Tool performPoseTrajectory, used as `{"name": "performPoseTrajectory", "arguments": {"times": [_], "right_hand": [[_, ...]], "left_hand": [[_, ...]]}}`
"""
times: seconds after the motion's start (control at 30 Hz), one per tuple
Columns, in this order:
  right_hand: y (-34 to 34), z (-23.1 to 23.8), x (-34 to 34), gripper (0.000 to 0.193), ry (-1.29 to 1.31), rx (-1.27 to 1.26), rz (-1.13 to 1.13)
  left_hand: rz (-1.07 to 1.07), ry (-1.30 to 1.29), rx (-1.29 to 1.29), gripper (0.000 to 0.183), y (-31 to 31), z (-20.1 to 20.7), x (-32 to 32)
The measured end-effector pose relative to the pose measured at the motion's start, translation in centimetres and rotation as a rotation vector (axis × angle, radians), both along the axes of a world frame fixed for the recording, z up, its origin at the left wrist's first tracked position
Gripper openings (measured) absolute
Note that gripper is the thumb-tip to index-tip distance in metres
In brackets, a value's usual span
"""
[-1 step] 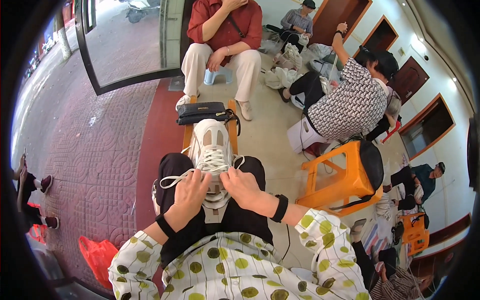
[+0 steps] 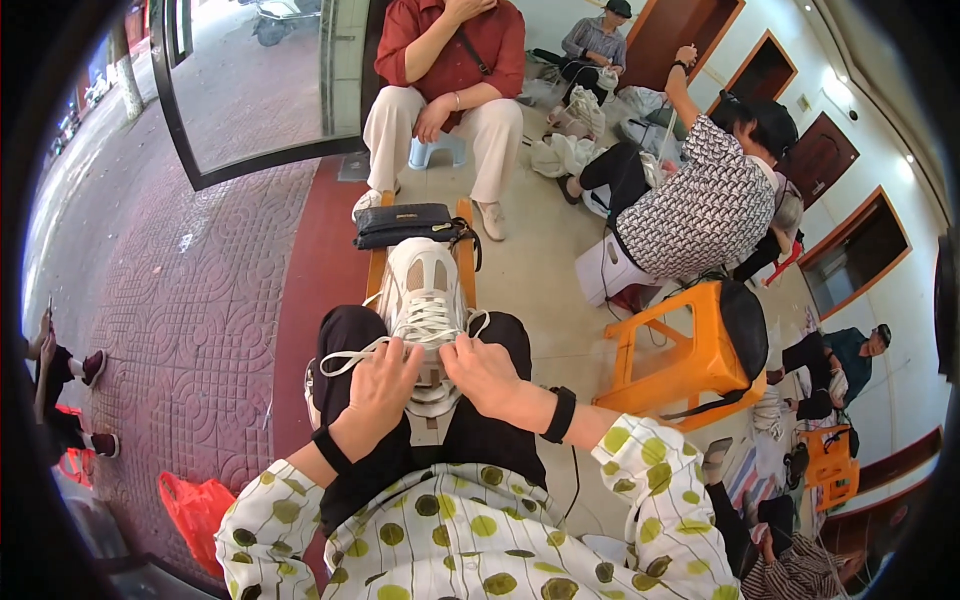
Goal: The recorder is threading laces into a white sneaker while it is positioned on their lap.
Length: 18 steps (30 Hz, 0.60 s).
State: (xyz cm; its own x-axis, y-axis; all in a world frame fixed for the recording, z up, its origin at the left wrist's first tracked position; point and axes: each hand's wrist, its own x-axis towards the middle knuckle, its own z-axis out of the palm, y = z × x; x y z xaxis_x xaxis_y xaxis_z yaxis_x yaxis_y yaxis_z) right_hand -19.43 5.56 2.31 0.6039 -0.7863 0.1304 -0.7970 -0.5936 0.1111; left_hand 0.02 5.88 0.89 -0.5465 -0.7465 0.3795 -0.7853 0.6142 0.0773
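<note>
A white and beige sneaker (image 2: 420,275) rests with its toe pointing away from me, its heel end between my knees. Pale shoelaces (image 2: 430,318) criss-cross up its front, and a loose loop sticks out on each side. My left hand (image 2: 378,390) pinches lace at the left of the tongue, with the loop on that side trailing over my dark trouser leg. Close beside it, my right hand (image 2: 488,375) pinches lace at the right. Both sets of fingertips nearly meet over the shoe's upper opening, partly hiding it.
Just beyond the toe, a black pouch (image 2: 403,226) lies across an orange stool frame (image 2: 466,285). A person in red (image 2: 450,60) sits facing me. To the right stand an orange stool (image 2: 655,350) and a seated person in a patterned top (image 2: 700,205). A red plastic bag (image 2: 195,515) lies at left.
</note>
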Motion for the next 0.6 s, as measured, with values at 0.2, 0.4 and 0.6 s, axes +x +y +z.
{"name": "performPoseTrajectory", "arguments": {"times": [0.2, 0.4, 0.6], "right_hand": [[-0.6, 1.3, 1.7, 0.031, 0.255, -0.004, 0.008], [-1.6, 0.9, 1.8, 0.029, 0.246, 0.021, -0.003], [-1.5, 0.4, 0.6, 0.027, 0.100, 0.054, -0.003]], "left_hand": [[0.068, -0.193, 0.107, 0.027, -0.4, 0.7, -0.8], [-0.004, -0.041, 0.028, 0.021, -0.8, 0.6, 0.0], [-0.010, 0.285, -0.014, 0.010, -1.4, -0.6, 0.5]]}}
